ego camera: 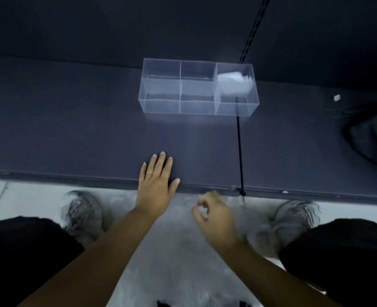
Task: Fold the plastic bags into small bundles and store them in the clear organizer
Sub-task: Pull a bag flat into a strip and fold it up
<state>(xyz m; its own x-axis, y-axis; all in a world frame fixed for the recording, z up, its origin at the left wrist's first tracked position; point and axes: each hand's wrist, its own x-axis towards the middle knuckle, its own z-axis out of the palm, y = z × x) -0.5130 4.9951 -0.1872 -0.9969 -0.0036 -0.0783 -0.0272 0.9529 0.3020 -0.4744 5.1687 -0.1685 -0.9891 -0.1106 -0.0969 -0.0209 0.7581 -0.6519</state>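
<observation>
A clear organizer [198,107] with three compartments stands on the dark table, far from my hands. Its right compartment holds a folded white plastic bundle [233,79]; the other two look empty. My left hand [155,185] lies flat, fingers straight, on the table's front edge. Below that edge, my right hand [215,216] is blurred, its fingers curled and pinching a thin clear plastic bag [183,251]. The bag hangs down between my legs, hazy and see-through over the floor.
The dark table [72,134] runs the full width, with a dark wall behind it. A thin black rod [239,151] crosses the table from the organizer to the front edge. A dark bag with white stripes [373,140] lies at the right. My grey shoes [83,213] stand below.
</observation>
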